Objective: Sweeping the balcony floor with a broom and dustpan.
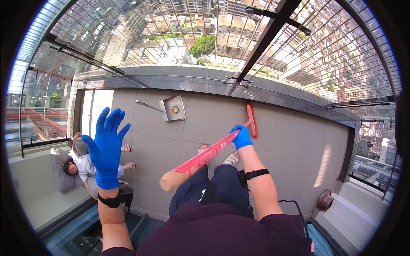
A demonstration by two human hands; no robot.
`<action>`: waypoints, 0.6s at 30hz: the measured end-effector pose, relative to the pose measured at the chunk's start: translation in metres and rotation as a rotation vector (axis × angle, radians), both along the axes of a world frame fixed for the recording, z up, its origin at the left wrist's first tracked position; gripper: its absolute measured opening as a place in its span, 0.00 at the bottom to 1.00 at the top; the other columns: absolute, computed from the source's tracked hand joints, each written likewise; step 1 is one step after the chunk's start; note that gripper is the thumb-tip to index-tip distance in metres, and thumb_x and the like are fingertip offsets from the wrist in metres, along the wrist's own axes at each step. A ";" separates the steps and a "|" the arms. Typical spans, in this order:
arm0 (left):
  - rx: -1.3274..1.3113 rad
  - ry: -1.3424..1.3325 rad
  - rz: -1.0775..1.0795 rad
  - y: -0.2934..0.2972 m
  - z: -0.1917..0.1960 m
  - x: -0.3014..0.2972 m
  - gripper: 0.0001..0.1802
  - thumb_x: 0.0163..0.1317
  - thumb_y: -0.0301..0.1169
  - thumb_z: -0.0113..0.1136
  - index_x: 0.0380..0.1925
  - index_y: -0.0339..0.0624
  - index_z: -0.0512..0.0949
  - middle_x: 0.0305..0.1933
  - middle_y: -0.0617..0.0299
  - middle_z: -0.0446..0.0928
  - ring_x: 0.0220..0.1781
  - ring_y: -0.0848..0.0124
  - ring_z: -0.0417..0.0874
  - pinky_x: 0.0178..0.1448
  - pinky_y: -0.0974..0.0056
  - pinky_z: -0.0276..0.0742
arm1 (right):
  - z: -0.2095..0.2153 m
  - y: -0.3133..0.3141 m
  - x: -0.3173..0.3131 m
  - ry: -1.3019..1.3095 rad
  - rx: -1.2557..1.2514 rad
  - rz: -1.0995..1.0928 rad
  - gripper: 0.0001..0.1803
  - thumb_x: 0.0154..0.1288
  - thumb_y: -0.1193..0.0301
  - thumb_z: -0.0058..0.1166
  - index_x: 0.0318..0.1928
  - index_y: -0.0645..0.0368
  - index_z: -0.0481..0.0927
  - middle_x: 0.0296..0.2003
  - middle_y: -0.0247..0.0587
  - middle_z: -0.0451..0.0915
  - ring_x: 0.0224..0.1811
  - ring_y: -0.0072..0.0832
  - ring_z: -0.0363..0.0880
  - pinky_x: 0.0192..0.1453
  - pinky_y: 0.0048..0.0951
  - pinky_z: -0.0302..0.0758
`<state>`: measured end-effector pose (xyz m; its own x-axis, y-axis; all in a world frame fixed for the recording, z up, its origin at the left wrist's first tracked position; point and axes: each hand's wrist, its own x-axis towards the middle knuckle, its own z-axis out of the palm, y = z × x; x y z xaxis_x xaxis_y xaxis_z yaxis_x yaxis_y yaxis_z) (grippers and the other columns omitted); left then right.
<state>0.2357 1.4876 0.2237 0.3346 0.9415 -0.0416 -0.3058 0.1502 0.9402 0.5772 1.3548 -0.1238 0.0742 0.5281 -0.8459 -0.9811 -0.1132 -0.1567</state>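
Observation:
My right hand (241, 136), in a blue glove, is closed round the red handle of a broom (205, 154). The handle slants from its bare wooden end near my waist out to the red broom head (252, 120), which rests on the floor by the far edge. Raised on the left, my left hand (106, 143), also gloved in blue, has its fingers stretched out and holds nothing. A metal dustpan (174, 108) with a long handle lies on the floor ahead, left of the broom head. Something small, orange and green, shows on its pan.
Glass panels and a wire grille (205, 55) bound the balcony's far side, with buildings below. At left, a person (83, 164) in white leans on a grey cushion (64, 170), feet on the floor (162, 141). A brown round object (325, 200) stands at the right.

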 end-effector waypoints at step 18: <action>-0.004 1.421 0.066 0.195 -0.398 -0.143 0.26 0.49 0.48 0.44 0.40 0.38 0.67 0.37 0.42 0.69 0.42 0.54 0.69 0.45 0.59 0.64 | 0.271 -0.232 0.076 0.269 -0.276 0.043 0.14 0.57 0.73 0.35 0.45 0.62 0.60 0.14 0.31 0.57 0.12 0.14 0.55 0.12 0.12 0.57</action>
